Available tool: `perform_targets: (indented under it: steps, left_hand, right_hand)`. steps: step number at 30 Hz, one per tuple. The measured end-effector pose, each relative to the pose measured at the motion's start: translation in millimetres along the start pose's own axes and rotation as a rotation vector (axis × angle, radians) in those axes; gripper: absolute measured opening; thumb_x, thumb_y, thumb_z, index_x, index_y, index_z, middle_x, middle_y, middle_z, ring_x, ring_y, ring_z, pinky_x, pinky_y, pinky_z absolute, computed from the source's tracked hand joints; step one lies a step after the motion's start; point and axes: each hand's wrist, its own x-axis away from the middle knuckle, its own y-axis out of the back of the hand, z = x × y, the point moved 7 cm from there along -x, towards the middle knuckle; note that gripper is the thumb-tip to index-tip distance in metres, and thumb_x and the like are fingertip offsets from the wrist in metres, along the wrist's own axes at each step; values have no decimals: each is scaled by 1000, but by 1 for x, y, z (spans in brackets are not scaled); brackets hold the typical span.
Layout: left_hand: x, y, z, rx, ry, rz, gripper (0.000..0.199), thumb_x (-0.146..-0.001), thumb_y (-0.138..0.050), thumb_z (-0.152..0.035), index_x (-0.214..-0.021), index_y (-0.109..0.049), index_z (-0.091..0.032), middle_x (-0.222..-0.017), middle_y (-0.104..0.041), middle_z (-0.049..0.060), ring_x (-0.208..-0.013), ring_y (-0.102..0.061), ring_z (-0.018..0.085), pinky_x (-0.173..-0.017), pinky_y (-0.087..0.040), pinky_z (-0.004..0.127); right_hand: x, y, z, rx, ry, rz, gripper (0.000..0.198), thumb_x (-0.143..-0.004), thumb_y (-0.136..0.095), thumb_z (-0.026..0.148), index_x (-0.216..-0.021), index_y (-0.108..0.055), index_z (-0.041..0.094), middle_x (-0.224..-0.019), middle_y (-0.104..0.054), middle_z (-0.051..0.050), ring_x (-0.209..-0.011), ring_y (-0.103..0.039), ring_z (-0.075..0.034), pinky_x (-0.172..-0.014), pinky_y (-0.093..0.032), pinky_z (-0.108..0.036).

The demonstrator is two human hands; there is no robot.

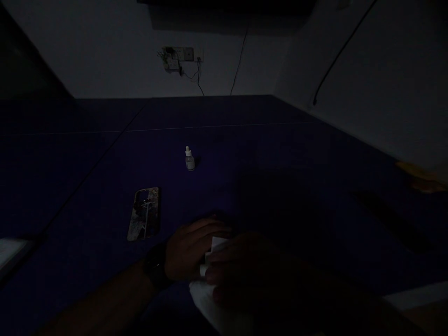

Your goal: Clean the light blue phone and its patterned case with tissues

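Observation:
The scene is very dark. My left hand [194, 247], with a dark watch [157, 266] on its wrist, lies low in the middle, its fingers together and curled over; whatever is under them is hidden. Against it, my right hand [241, 266] is closed on a crumpled white tissue or cloth [206, 301], whose pale folds show between the hands and hang below them. Left of my hands, a phone case [144, 214] with a dark printed picture and a camera cut-out lies flat. Farther back, a small dropper bottle [189, 161] with a white top stands upright.
A dark blue table [217, 140] fills most of the view, with a seam on its left. A white object [14, 254] sits at the left edge, a yellow-orange item [422, 177] at the right. Sockets with cables [178, 55] are on the back wall.

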Motion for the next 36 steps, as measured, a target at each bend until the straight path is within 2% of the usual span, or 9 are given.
perform_targets:
  steps: [4, 7, 13, 17, 21, 27, 32, 34, 36]
  left_hand:
    - [7, 2, 10, -37, 18, -46, 44, -107, -42, -43, -144, -47, -18, -129, -69, 15, -128, -62, 24, -107, -53, 42]
    - [11, 3, 18, -30, 20, -67, 63, -100, -51, -61, -145, -46, -18, -130, -67, 16, -126, -62, 28, -104, -55, 46]
    - [6, 2, 30, -45, 136, -24, 37, -102, -56, -43, -134, -55, -24, -140, -61, 12, -141, -47, 28, -120, -34, 57]
    - [11, 1, 45, 21, 274, -79, 58, -90, -72, -51, -138, -52, -24, -154, -43, 16, -142, -43, 35, -111, -45, 55]
    - [18, -7, 59, 104, 391, -69, 60, -87, -76, -47, -138, -51, -28, -148, -44, 13, -138, -46, 33, -103, -53, 49]
    - [12, -11, 57, 134, 327, 48, 102, -54, -96, -58, -143, -52, -33, -143, -48, 9, -149, -21, 44, -121, -30, 64]
    - [14, -12, 60, 127, 312, 45, 124, -44, -96, -65, -152, -41, -35, -154, -36, 11, -149, -14, 49, -118, -29, 69]
    - [18, -11, 65, 102, 355, -2, 131, -45, -95, -66, -156, -32, -35, -159, -27, 12, -149, -12, 50, -115, -33, 70]
    - [21, -10, 70, 80, 405, -28, 141, -46, -93, -67, -160, -18, -35, -165, -6, 14, -150, -8, 52, -112, -36, 71]
  right_hand:
    - [-5, -3, -11, -79, -4, 7, 42, -105, -46, 32, -145, -53, 23, -128, -72, -7, -125, -64, -18, -100, -56, -35]
    - [-11, 2, -18, -156, -29, -16, 44, -106, -41, 28, -147, -46, 13, -132, -68, -15, -133, -57, -19, -107, -51, -37]
    - [-9, -1, -20, -167, -2, 45, 40, -103, -51, 30, -139, -51, 13, -133, -67, -16, -134, -56, -20, -107, -49, -39]
    - [-8, -5, -34, -105, 0, -3, 42, -98, -62, 29, -136, -51, 14, -132, -67, -16, -134, -56, -19, -109, -48, -35]
    - [-8, -10, -43, -82, -5, -37, 40, -98, -63, 31, -134, -52, 16, -133, -66, -15, -134, -55, -19, -109, -49, -35]
    - [5, -28, -52, -41, -11, 23, 47, -98, -62, 39, -139, -49, 20, -135, -64, -13, -137, -52, -22, -110, -49, -41]
    - [15, -37, -62, -8, -34, 80, 45, -100, -60, 36, -141, -50, 20, -139, -62, -13, -140, -49, -24, -111, -48, -44]
    - [17, -39, -63, -9, -30, 109, 41, -103, -54, 35, -141, -51, 19, -140, -61, -14, -141, -47, -24, -111, -48, -44]
    - [18, -39, -62, -18, -22, 136, 37, -106, -48, 34, -140, -52, 19, -139, -62, -13, -142, -46, -23, -111, -49, -43]
